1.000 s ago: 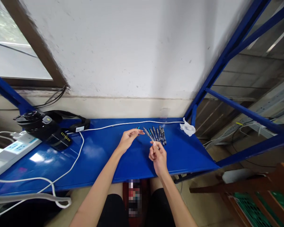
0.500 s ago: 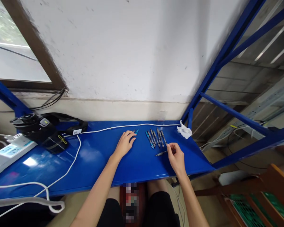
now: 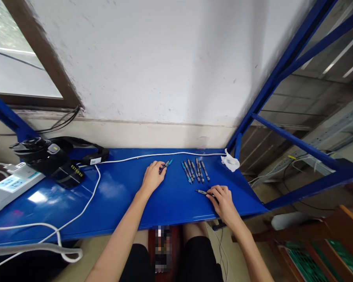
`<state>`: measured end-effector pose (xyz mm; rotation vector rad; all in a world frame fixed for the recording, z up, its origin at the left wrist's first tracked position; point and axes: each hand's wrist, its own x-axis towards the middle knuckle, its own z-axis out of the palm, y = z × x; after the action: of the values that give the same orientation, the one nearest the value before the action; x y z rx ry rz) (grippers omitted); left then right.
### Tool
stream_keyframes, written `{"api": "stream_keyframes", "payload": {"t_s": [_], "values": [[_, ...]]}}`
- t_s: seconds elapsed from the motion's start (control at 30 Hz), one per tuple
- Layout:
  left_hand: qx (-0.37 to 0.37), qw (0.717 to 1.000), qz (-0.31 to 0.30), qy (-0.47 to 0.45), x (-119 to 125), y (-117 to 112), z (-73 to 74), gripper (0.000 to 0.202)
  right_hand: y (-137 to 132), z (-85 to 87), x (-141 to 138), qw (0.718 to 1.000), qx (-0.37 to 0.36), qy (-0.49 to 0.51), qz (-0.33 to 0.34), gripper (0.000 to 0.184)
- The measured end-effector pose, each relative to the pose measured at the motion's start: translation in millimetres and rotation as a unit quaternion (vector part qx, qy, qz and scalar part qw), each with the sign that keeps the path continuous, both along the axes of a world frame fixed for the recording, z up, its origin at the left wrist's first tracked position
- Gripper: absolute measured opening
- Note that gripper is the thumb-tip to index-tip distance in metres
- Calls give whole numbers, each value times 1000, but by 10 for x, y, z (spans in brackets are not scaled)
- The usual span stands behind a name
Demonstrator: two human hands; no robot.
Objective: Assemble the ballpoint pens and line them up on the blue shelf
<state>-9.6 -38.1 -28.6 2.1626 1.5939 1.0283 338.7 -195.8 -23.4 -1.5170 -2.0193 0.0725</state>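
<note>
On the blue tabletop, my left hand (image 3: 153,175) is closed around a dark pen with a teal end (image 3: 170,162). Whether a second pen lies in those fingers, I cannot tell. Just right of it, a fanned row of several grey-black pens (image 3: 199,170) lies side by side, with a teal-ended pen (image 3: 186,172) at its left. Closer to the front edge, my right hand (image 3: 222,199) pinches a grey-black pen (image 3: 201,192), its tip pointing left. The rest of that pen is hidden by the fingers.
A crumpled white tissue (image 3: 230,161) sits at the back right. White cable (image 3: 141,157) runs along the table's rear. On the left are a black bottle (image 3: 51,164), a black strap (image 3: 101,155) and a white power strip (image 3: 16,184). A blue metal frame (image 3: 270,86) rises at the right.
My right hand has let go of the pen at the right end of the row, moved down and gripped the pen near the front. My left hand has drawn back slightly, with more of its pen showing.
</note>
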Motion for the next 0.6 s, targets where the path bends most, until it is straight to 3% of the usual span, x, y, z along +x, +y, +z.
{"api": "stream_keyframes", "payload": {"t_s": [0.1, 0.2, 0.27, 0.33, 0.4, 0.53, 0.6], "values": [[-6, 1000, 8, 9, 4, -9, 15, 19, -31, 19, -71, 997, -5, 79, -4, 21], [-9, 1000, 5, 18, 7, -13, 30, 18, -12, 106, -227, 962, -12, 272, -26, 21], [-11, 1000, 1, 25, 8, -15, 39, 18, 53, 227, -350, 909, -31, 415, -14, 23], [-14, 999, -1, 29, 8, -17, 46, 18, 156, 381, -462, 837, -55, 545, 21, 26], [-19, 999, 2, 30, 9, -21, 51, 20, 278, 538, -551, 774, -83, 626, 53, 29], [-25, 999, 8, 26, 11, -29, 47, 26, 551, 758, -656, 707, -141, 686, 99, 28], [-24, 999, 9, 24, 12, -28, 40, 26, 722, 807, -691, 674, -180, 703, 142, 39]]}}
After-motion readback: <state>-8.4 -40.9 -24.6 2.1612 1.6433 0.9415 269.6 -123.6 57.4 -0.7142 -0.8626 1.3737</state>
